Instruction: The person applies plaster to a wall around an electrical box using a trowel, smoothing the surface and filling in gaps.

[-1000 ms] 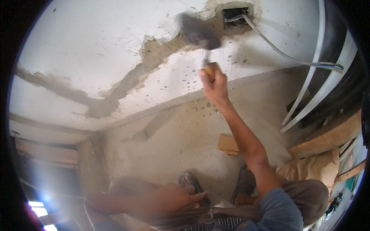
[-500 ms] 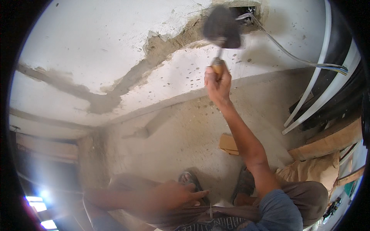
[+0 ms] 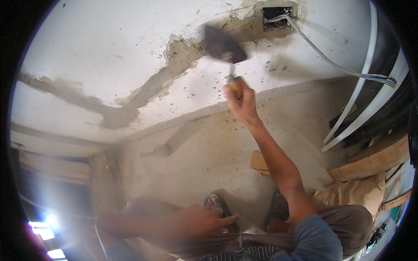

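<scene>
White wall (image 3: 130, 39) fills 11 o'clock; the right hand (image 3: 243, 102) grips a trowel (image 3: 224, 45) at 12; the left hand (image 3: 212, 221), loosely spread, is at 6.

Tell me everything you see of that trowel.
The trowel has a dark, broad blade, slightly blurred, a thin, metal-looking neck and a yellowish handle, mostly hidden in the gripping right hand. The blade tilts up and leftward before the rough grey-brown strip on the white wall, left of the rectangular wall opening; whether it touches the wall, I can't tell.
</scene>
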A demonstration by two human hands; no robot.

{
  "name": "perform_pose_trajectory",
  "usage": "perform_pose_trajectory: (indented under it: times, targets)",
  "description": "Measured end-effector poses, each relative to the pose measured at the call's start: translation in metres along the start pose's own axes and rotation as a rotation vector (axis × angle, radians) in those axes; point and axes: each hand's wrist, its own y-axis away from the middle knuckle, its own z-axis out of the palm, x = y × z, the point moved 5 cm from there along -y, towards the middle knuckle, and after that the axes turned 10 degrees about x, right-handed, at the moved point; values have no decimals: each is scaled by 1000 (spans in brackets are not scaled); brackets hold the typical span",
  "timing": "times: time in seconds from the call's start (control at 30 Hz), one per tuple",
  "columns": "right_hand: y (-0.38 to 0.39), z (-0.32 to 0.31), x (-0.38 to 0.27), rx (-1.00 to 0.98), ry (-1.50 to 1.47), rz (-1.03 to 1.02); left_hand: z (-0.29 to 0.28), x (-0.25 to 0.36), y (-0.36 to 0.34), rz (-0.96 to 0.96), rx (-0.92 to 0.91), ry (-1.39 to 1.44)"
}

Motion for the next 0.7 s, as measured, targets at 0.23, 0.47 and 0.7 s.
perform_pose_trajectory:
  times: [0.23, 0.47, 0.7]
  targets:
    - [-11, 5, 2, -2, 149, -58, -1, -3, -3, -3, -27, 4]
    - [-22, 3, -4, 37, 174, -64, -3, -2, -5, 20, -33, -5]
    - [-22, 4, 0, -25, 184, -3, 3, -7, -4, 32, -21, 1]
